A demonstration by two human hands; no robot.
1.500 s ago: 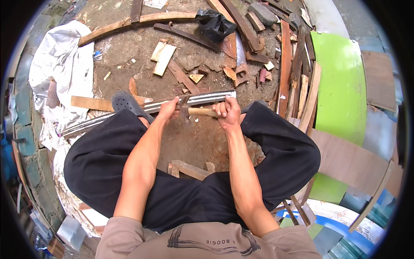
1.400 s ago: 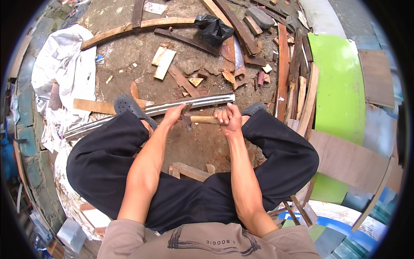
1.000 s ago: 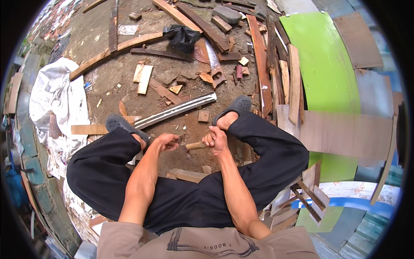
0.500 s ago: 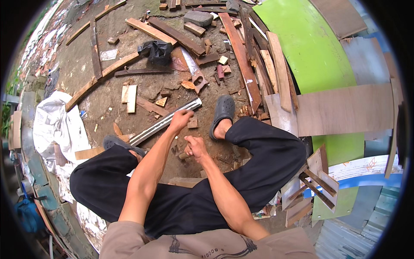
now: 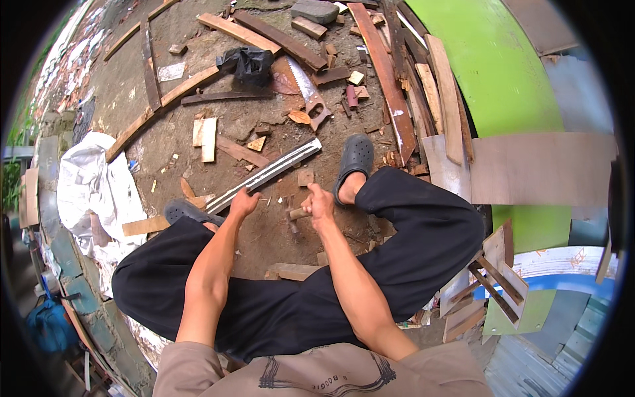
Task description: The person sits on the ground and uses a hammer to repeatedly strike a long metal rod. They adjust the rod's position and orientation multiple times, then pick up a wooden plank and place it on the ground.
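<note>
Hammer (image 5: pixel 294 213) | I judge it head-heavy, stiff; best held low on the handle | right hand (image 5: pixel 321 202) wrapped round it | left hand (image 5: pixel 244 203) beside striped bar (image 5: pixel 272 173), closure: can't tell

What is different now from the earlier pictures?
The left hand has moved leftward, away from the hammer, to beside the white-striped plank; contact is unclear. The right shoe shows more fully. The right hand still grips the hammer; the saw stays put.

Centre: right hand (image 5: pixel 321 205) gripping a hammer (image 5: pixel 299 213); left hand (image 5: pixel 243 202) beside a white-striped bar (image 5: pixel 281 163). Upper centre: handsaw (image 5: pixel 318 110).
</note>
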